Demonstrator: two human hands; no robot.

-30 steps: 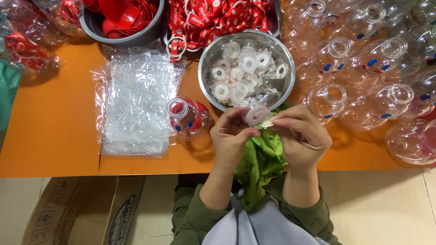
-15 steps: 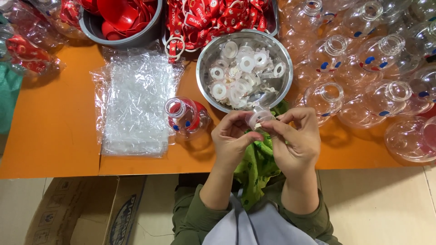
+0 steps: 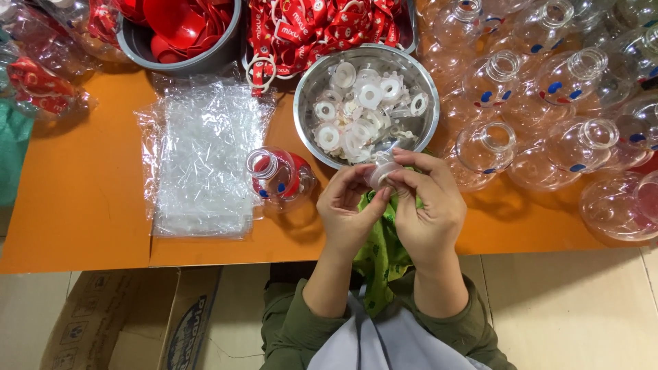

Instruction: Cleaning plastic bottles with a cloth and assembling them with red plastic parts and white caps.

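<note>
Both hands meet over the front edge of the orange table (image 3: 82, 205). My left hand (image 3: 349, 209) and my right hand (image 3: 428, 205) pinch a small clear plastic cap piece (image 3: 381, 171) between their fingertips, just below the rim of a steel bowl (image 3: 305, 82) that holds several white and clear plastic rings. A green cloth (image 3: 380, 247) lies under my hands. A small clear bottle with red inside (image 3: 281, 177) lies on its side left of my left hand.
A stack of clear plastic bags (image 3: 202, 161) lies at the left. Behind are a grey tub of red parts (image 3: 175, 31) and a tray of red straps (image 3: 322, 24). Many clear round bottles (image 3: 548, 89) fill the right side. A cardboard box (image 3: 130, 318) stands on the floor.
My hands have turned the small clear piece between the fingertips and drawn slightly closer together. The bowl, bottle and bags stay where they were.
</note>
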